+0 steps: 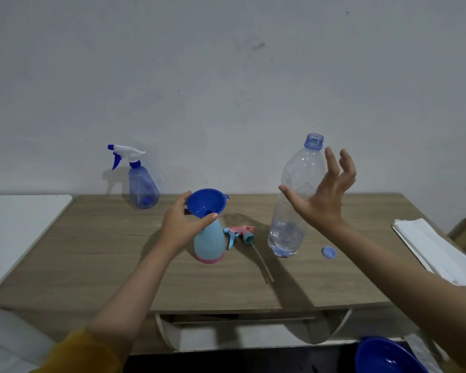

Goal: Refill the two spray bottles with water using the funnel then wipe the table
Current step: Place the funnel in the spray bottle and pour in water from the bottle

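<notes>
Our left hand clamps the funnel in the pale spray bottle to steady it; just right, our right hand spreads open beside the water bottle.

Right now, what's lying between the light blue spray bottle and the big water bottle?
Head view: the pink-and-blue spray head with its thin tube lies on the table.

A single head-worn wide-angle view looks forward and down from above and behind both forearms, close over the wooden table, with the left hand near centre and the wall beyond.
</notes>
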Demonstrator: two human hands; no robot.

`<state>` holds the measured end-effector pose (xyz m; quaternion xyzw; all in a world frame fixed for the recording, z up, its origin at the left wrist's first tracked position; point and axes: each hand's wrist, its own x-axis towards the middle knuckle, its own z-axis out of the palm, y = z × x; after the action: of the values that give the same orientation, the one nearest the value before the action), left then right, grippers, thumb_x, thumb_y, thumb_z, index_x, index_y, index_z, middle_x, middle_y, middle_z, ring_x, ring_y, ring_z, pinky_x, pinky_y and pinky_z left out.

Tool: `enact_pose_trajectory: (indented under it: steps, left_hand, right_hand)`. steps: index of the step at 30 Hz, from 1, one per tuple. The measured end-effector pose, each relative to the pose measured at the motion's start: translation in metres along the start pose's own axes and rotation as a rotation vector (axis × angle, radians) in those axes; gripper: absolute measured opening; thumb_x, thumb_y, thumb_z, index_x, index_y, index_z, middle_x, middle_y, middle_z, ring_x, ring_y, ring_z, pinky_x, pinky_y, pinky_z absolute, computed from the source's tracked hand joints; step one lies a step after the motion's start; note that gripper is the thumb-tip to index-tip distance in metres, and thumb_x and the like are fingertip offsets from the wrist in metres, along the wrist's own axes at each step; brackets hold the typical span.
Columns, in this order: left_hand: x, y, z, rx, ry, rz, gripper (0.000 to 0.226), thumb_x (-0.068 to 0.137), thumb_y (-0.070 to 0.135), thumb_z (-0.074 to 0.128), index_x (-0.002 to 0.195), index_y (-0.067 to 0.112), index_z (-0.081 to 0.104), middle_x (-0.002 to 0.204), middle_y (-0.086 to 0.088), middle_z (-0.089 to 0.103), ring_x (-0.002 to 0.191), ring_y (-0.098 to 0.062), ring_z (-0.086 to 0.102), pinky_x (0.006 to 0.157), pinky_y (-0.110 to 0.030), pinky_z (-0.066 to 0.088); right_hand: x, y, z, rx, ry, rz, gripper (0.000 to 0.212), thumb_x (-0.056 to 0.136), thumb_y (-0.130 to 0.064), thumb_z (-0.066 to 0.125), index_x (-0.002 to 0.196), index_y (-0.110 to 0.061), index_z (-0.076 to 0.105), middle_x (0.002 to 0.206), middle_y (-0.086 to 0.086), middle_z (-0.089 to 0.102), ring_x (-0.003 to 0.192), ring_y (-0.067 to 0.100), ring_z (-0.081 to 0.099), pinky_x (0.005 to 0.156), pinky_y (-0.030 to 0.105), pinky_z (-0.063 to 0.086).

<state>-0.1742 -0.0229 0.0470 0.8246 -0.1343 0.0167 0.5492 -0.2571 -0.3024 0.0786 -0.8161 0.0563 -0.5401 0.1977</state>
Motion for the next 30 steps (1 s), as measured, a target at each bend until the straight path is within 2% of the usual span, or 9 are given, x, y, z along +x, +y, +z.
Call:
enact_pose_trajectory:
  steps: [4, 7, 9, 12, 14, 16, 19, 24, 30]
  left_hand:
    - [-0.001, -0.001, -0.002, -0.004, -0.03, 0.013, 0.094, 0.064, 0.035, 0.084, 0.141, 0.017, 0.033, 0.131, 0.002, 0.048, 0.106, -0.009, 0.051, 0.093, -0.03, 0.044]
    - [-0.003, -0.005, -0.002, -0.014, -0.057, 0.009, 0.102, 0.063, 0.038, 0.085, 0.144, 0.018, 0.026, 0.14, 0.001, 0.044, 0.11, -0.008, 0.049, 0.1, -0.037, 0.043]
    - [-0.006, -0.007, -0.003, -0.025, -0.08, 0.006, 0.102, 0.064, 0.037, 0.084, 0.144, 0.019, 0.024, 0.141, 0.003, 0.042, 0.112, -0.008, 0.048, 0.098, -0.035, 0.043]
    - [-0.008, -0.012, -0.001, -0.033, -0.089, -0.001, 0.087, 0.064, 0.037, 0.084, 0.136, 0.025, 0.036, 0.134, 0.006, 0.048, 0.115, -0.013, 0.05, 0.087, -0.03, 0.043]
    - [-0.008, -0.017, 0.001, -0.015, -0.096, -0.047, 0.084, 0.064, 0.037, 0.084, 0.134, 0.025, 0.039, 0.133, 0.005, 0.049, 0.115, -0.015, 0.051, 0.085, -0.03, 0.043]
    - [-0.007, -0.022, 0.005, -0.006, -0.12, -0.102, 0.085, 0.064, 0.037, 0.083, 0.135, 0.021, 0.04, 0.135, 0.003, 0.048, 0.118, -0.017, 0.049, 0.088, -0.033, 0.044]
    - [-0.007, -0.029, 0.009, 0.034, -0.141, -0.127, 0.079, 0.067, 0.035, 0.082, 0.132, 0.013, 0.043, 0.135, -0.004, 0.049, 0.122, -0.019, 0.047, 0.093, -0.032, 0.044]
    - [-0.004, -0.036, 0.017, 0.11, -0.116, -0.13, 0.068, 0.067, 0.037, 0.082, 0.123, 0.013, 0.052, 0.124, -0.003, 0.056, 0.109, -0.017, 0.054, 0.077, -0.025, 0.042]
    - [0.001, -0.046, 0.026, 0.107, -0.104, -0.17, 0.066, 0.062, 0.036, 0.085, 0.116, 0.018, 0.053, 0.118, 0.0, 0.058, 0.105, -0.018, 0.055, 0.083, -0.033, 0.05]
  right_hand:
    - [0.0, -0.026, 0.007, 0.019, 0.099, -0.348, 0.08, 0.071, -0.047, 0.076, 0.132, -0.023, 0.032, 0.138, 0.015, 0.026, 0.135, 0.028, 0.027, 0.103, 0.055, 0.033]
    - [0.001, -0.059, 0.016, 0.169, -0.07, -0.46, 0.061, 0.075, -0.031, 0.076, 0.125, -0.014, 0.045, 0.129, 0.018, 0.042, 0.121, 0.032, 0.043, 0.097, 0.051, 0.041]
    - [0.0, -0.08, 0.024, 0.238, -0.256, -0.431, 0.059, 0.076, -0.023, 0.075, 0.126, -0.01, 0.047, 0.123, 0.019, 0.05, 0.115, 0.031, 0.048, 0.096, 0.042, 0.044]
    - [0.0, -0.101, 0.044, 0.294, -0.524, -0.309, 0.069, 0.077, -0.022, 0.073, 0.136, -0.008, 0.041, 0.129, 0.012, 0.05, 0.117, 0.028, 0.048, 0.097, 0.041, 0.045]
    - [0.001, -0.111, 0.058, 0.281, -0.715, -0.218, 0.08, 0.076, -0.029, 0.073, 0.144, -0.016, 0.032, 0.135, 0.005, 0.045, 0.122, 0.024, 0.044, 0.099, 0.044, 0.045]
    - [0.006, -0.119, 0.072, 0.206, -0.909, -0.144, 0.088, 0.074, -0.038, 0.074, 0.146, -0.028, 0.025, 0.139, 0.002, 0.039, 0.126, 0.024, 0.038, 0.1, 0.045, 0.044]
    - [0.014, -0.127, 0.089, 0.04, -1.129, -0.134, 0.097, 0.071, -0.043, 0.078, 0.148, -0.032, 0.02, 0.14, 0.005, 0.037, 0.125, 0.027, 0.035, 0.101, 0.044, 0.041]
    - [0.02, -0.133, 0.106, -0.061, -1.26, -0.075, 0.09, 0.072, -0.044, 0.078, 0.145, -0.034, 0.027, 0.136, 0.004, 0.043, 0.126, 0.027, 0.036, 0.1, 0.044, 0.041]
    - [0.023, -0.135, 0.11, -0.087, -1.283, -0.059, 0.086, 0.071, -0.043, 0.078, 0.143, -0.037, 0.031, 0.132, 0.004, 0.045, 0.122, 0.026, 0.039, 0.099, 0.044, 0.043]
